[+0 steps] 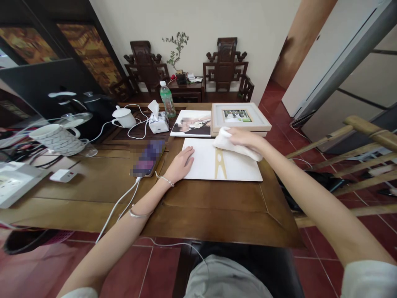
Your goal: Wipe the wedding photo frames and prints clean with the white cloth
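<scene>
A white rectangular board (201,165) lies flat on the wooden table, with a pale yellow A-shaped stand piece (219,163) on its face. My left hand (181,164) rests flat at the board's left edge, fingers stretched out. In my right hand (238,137) is a bunched white cloth (225,142), pressed on the board's upper right part. Part of the cloth trails to the right under my wrist. Just beyond the board lie a photo print panel (192,124) and a light picture frame (260,120) holding a small photo.
Left of the board lies a phone (148,159) with a white cable. Farther back stand a tissue box (159,123), a green-labelled bottle (167,99) and a lidded white cup (124,117). A patterned mug (56,138) and a power strip (18,180) are at the far left.
</scene>
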`<move>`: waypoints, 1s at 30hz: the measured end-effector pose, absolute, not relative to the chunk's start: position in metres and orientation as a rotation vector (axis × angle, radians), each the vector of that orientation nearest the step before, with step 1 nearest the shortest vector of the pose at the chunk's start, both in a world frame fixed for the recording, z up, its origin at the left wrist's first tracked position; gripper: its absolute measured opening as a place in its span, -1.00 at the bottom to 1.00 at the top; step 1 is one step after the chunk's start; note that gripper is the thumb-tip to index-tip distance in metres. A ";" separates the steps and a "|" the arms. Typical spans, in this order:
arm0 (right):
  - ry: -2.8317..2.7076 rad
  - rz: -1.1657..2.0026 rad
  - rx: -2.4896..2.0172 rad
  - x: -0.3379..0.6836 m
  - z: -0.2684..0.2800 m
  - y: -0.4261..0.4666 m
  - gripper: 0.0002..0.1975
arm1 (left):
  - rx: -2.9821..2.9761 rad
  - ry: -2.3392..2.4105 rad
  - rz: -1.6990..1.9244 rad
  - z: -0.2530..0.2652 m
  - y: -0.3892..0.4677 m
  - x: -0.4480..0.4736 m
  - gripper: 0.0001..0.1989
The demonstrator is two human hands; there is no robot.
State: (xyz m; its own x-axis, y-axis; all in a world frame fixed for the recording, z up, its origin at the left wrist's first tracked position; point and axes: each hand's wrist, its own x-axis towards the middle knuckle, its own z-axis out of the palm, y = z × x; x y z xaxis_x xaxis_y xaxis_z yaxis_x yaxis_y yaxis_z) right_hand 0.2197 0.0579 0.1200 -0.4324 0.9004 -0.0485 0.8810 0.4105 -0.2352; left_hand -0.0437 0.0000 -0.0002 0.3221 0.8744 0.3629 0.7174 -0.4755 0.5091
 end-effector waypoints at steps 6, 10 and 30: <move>-2.629 0.364 -1.582 0.271 0.107 0.005 -0.71 | 2.360 1.462 0.863 0.001 0.000 -0.043 -0.55; -2.757 0.345 -1.547 0.277 0.102 -0.062 -0.69 | 2.389 1.464 0.847 0.001 0.000 -0.043 -0.55; -2.782 -0.029 -1.432 0.254 0.078 0.017 -0.71 | 2.416 1.453 0.819 0.002 -0.001 -0.045 -0.55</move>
